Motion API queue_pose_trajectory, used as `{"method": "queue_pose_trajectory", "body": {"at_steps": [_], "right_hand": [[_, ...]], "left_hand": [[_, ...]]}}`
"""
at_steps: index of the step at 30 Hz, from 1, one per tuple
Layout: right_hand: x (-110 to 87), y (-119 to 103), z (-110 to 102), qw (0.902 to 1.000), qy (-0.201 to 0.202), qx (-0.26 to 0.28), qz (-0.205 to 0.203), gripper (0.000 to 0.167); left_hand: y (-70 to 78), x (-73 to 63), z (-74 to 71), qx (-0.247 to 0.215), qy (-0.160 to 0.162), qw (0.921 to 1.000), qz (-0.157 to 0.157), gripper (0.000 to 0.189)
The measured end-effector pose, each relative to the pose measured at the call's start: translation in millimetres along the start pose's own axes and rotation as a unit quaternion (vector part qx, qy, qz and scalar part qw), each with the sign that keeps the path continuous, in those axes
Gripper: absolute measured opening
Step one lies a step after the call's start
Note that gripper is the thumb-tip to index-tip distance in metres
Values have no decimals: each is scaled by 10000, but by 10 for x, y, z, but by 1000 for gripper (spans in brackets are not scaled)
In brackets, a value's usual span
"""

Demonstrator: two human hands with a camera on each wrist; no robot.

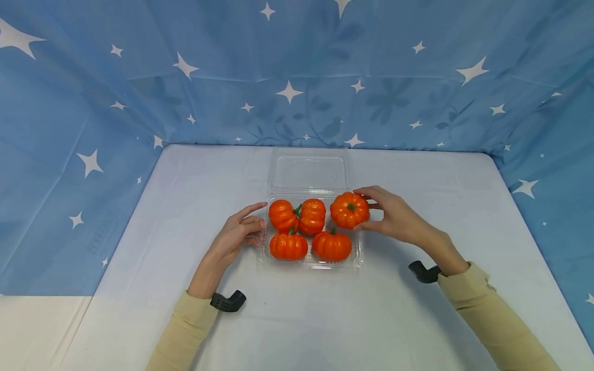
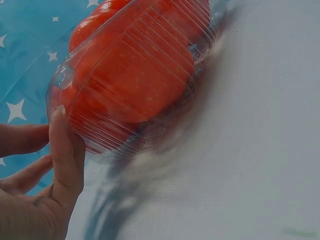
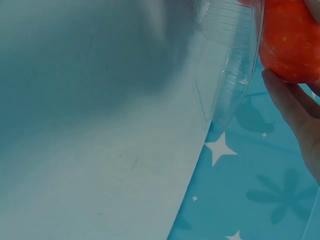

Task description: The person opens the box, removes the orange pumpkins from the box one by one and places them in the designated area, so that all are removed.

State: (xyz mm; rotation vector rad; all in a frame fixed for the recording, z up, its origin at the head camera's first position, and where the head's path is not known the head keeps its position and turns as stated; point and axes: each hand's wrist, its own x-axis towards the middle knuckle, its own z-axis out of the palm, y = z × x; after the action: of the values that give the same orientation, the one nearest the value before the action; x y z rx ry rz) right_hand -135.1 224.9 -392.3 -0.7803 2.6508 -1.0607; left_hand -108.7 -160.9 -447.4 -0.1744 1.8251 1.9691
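In the head view, a clear plastic container base [image 1: 320,265] sits on the white-covered table [image 1: 209,172], its open clear plastic lid [image 1: 308,172] lying toward the table's far edge. Both forearms, in beige cloth sleeves [image 1: 185,324], reach in from the near side and angle toward each other. The left hand [image 1: 237,231] is turned inward at the container base's left edge, fingers spread and gently bent, grasping no pumpkin. The right hand [image 1: 392,215] has its wrist bent toward the container, thumb nearer and fingers farther, pinching a round orange ribbed toy pumpkin with a green stem [image 1: 349,211] at the base's far right corner; whether it rests there is unclear. Four more orange ribbed toy pumpkins [image 1: 289,247] lie inside.

In the left wrist view, the left hand rises from the lower left, one fingertip against the clear side wall, the other fingers apart.

In the right wrist view, the right hand, partly cut off, supports the held pumpkin from below, beside the container wall.
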Motion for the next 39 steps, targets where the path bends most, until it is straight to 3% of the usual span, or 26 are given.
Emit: {"method": "queue_pose_trajectory", "body": {"at_steps": [14, 26, 34, 39], "right_hand": [[-62, 66, 24, 9978, 545, 294, 233, 76], [-61, 288, -125, 9855, 925, 1010, 1006, 75], [-38, 571, -182, 9746, 944, 1090, 1714, 81], [-17, 705, -177, 9702, 1045, 848, 2014, 85]], "left_hand": [[8, -11, -12, 102, -58, 9999, -13, 56], [13, -18, -9, 56, -110, 9999, 0, 56], [17, -20, -9, 86, -114, 9999, 1, 56], [13, -20, -11, 39, -130, 9999, 16, 56]]}}
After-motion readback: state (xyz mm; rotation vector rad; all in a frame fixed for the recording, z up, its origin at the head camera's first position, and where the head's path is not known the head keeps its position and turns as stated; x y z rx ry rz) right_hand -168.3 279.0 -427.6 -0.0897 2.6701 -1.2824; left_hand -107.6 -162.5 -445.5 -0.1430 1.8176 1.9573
